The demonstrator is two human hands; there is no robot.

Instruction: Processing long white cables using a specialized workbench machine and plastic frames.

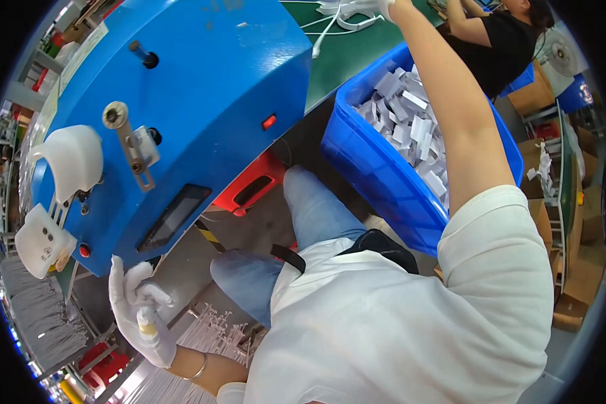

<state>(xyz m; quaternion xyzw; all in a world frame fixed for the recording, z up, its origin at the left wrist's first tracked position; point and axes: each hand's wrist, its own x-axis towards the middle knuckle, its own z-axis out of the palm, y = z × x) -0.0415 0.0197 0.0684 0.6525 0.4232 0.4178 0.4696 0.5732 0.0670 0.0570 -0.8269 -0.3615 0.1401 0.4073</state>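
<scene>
ok so the likeliest snag is up at the far edge, where white cables are left loose and crossed on the green table; if one is pulled by the right hand, others could be dragged along with it; that hand is mostly cut off by the top edge, so whether anything is gripped can't be told; the left hand, gloved in white, is held at the near left by the corner of the blue machine, fingers loosely curled and nothing seen in them; a red button is mounted near it, so an accidental bump seems possible if the hand is swung carelessly; as for containers, the big blue bin on the right is loaded with small white box-like pieces, all jumbled; the right arm is stretched across it, so a few could be knocked about by a low elbow; cardboard boxes are seen at far right, contents not made out.
</scene>
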